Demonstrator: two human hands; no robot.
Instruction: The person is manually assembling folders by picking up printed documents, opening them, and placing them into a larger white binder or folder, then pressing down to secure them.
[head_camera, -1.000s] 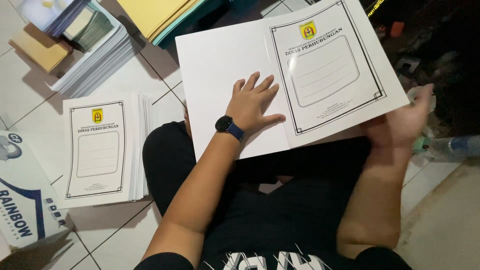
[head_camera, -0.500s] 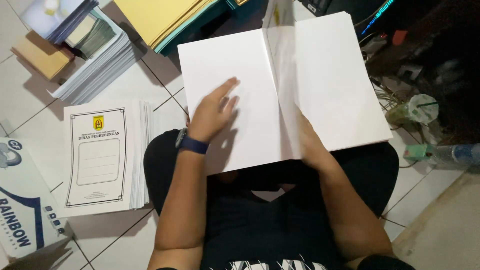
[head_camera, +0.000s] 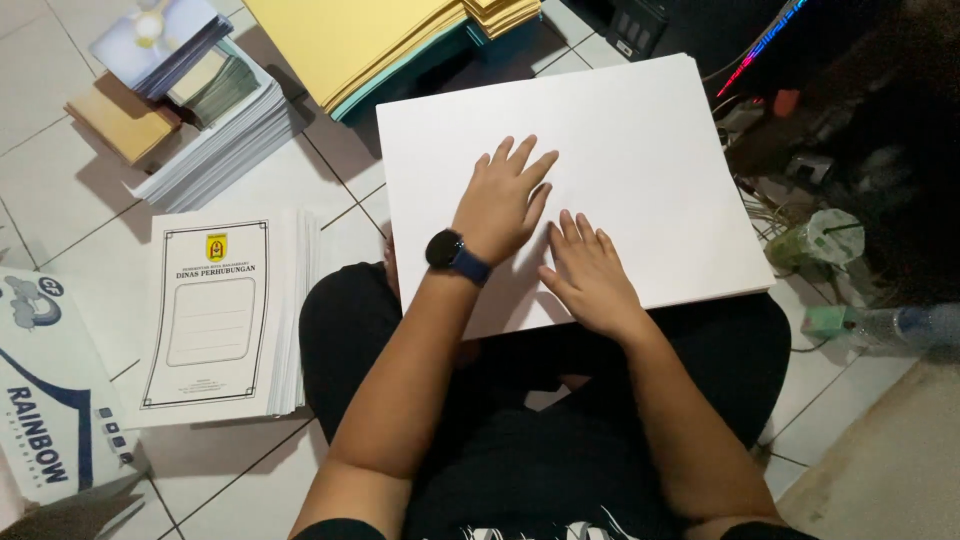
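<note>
A large white sheet (head_camera: 640, 160) lies flat across my lap and the tiled floor, blank side up. My left hand (head_camera: 503, 198), with a dark watch on the wrist, rests palm down near the sheet's middle, fingers spread. My right hand (head_camera: 588, 270) lies flat just to the right and nearer me, fingers spread, pressing on the sheet. Neither hand grips anything.
A stack of printed cover sheets (head_camera: 215, 310) with a bordered frame and small emblem sits on the floor at left. Yellow paper (head_camera: 370, 35) lies at the top, mixed paper piles (head_camera: 190, 100) at upper left, a paper ream wrapper (head_camera: 45, 400) at far left, cables and a plastic bottle (head_camera: 900, 325) at right.
A printed sheet on the right was turned over to the left; the sheet now lies blank side up. Both hands came down flat on its middle.
</note>
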